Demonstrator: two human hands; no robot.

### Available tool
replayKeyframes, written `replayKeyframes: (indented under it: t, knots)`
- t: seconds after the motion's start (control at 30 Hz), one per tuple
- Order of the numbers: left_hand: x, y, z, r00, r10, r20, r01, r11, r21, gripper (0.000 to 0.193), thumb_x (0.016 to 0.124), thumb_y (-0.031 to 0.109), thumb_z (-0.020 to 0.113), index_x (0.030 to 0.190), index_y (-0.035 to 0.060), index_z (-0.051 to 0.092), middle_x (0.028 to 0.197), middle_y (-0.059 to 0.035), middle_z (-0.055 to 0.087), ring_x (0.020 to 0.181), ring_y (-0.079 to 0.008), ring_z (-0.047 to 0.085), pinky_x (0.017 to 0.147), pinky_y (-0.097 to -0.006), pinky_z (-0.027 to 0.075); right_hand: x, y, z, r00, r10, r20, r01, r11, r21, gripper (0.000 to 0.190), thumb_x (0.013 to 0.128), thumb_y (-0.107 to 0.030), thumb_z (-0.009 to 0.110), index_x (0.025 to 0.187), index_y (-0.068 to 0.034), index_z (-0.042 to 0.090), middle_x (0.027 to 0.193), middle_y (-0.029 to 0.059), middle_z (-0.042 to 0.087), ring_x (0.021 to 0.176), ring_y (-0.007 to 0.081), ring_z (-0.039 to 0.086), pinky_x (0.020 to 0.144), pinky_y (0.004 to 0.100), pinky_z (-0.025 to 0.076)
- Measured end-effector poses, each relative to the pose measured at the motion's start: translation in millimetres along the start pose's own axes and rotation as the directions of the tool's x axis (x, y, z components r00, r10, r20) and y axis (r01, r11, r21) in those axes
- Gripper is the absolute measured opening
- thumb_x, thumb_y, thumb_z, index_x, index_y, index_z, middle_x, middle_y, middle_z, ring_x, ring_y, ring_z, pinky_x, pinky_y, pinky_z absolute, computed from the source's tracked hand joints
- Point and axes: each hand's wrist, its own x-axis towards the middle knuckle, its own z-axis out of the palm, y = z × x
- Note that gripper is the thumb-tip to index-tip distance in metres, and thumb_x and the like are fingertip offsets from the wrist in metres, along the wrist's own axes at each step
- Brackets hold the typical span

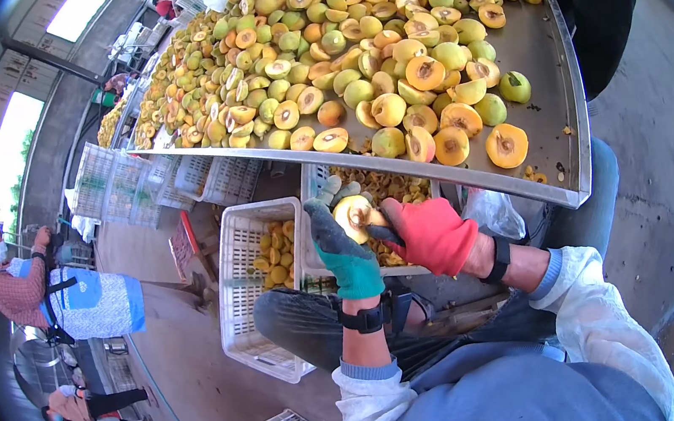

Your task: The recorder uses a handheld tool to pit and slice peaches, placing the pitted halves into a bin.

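Observation:
My left hand [342, 251], in a green knit glove with a grey coated palm, holds a halved yellow peach [350, 216], cut face up. My right hand [432, 233], in a red glove with dark fingertips, is curled against that peach half at its pit cavity. Whether a small tool sits in its fingers is hidden. Both hands are over a white plastic crate [412, 269] holding brown and orange pits and scraps [394, 185]. Just beyond them is a metal-rimmed table [529, 121] heaped with halved peaches [353, 90], some with pits showing.
Left of my knee stands a white slatted crate [254, 218] with peach halves [276, 260]. More crates [231, 180] are under the table's left side. A red-topped stool [183, 246] is nearby. At left stands a masked person [33, 282]. A plastic bag [494, 212] hangs under the table.

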Motion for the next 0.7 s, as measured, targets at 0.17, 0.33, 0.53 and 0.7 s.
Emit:
replayKeyframes:
  t: [0.17,0.33,0.53,0.7]
  knots:
    - [-1.9,2.0,2.0,0.999,-0.034,-0.024,0.033,0.997,-0.071,0.068,0.099,0.060,0.030,0.119,-0.0006,0.055,0.106,-0.0155,0.065,0.092,-0.0239,0.063,0.081,-0.0356,0.053,-3.8,-4.9,5.3,0.997,0.044,0.070,-0.049,0.996,0.080,0.036,0.085,-0.031,0.066,0.101,-0.005,0.048,0.073,0.0206,0.063,0.069,0.0422,0.063,0.058,0.0488,0.049]
    - [-7.2,12.6,8.5,0.997,-0.056,-0.055,0.055,0.998,-0.011,0.078,0.096,0.067,0.026,0.116,-0.0021,0.058,0.102,-0.0154,0.066,0.091,-0.0256,0.063,0.085,-0.0374,0.052,-7.2,-7.6,-1.6,0.990,0.049,0.133,-0.059,0.996,0.073,0.035,0.087,-0.031,0.065,0.103,-0.004,0.049,0.075,0.0225,0.063,0.072,0.0433,0.063,0.061,0.0492,0.050]
    - [-5.0,4.2,-4.5,0.993,-0.114,-0.038,0.114,0.993,-0.009,0.078,0.097,0.067,0.025,0.112,-0.0015,0.060,0.095,-0.0147,0.066,0.086,-0.0260,0.064,0.083,-0.0372,0.052,-8.1,3.5,11.1,0.986,0.025,0.162,-0.055,0.982,0.183,0.037,0.089,-0.032,0.062,0.110,-0.003,0.052,0.078,0.0240,0.064,0.076,0.0439,0.063,0.064,0.0492,0.050]
    - [-1.9,1.5,-8.8,0.999,-0.046,0.014,0.046,0.998,-0.036,0.077,0.096,0.067,0.025,0.108,0.0009,0.061,0.091,-0.0141,0.066,0.082,-0.0262,0.064,0.080,-0.0371,0.053,-2.3,6.6,13.2,0.973,0.021,0.229,-0.116,0.904,0.411,0.039,0.091,-0.034,0.061,0.109,0.000,0.054,0.079,0.0253,0.064,0.078,0.0450,0.062,0.066,0.0495,0.050]
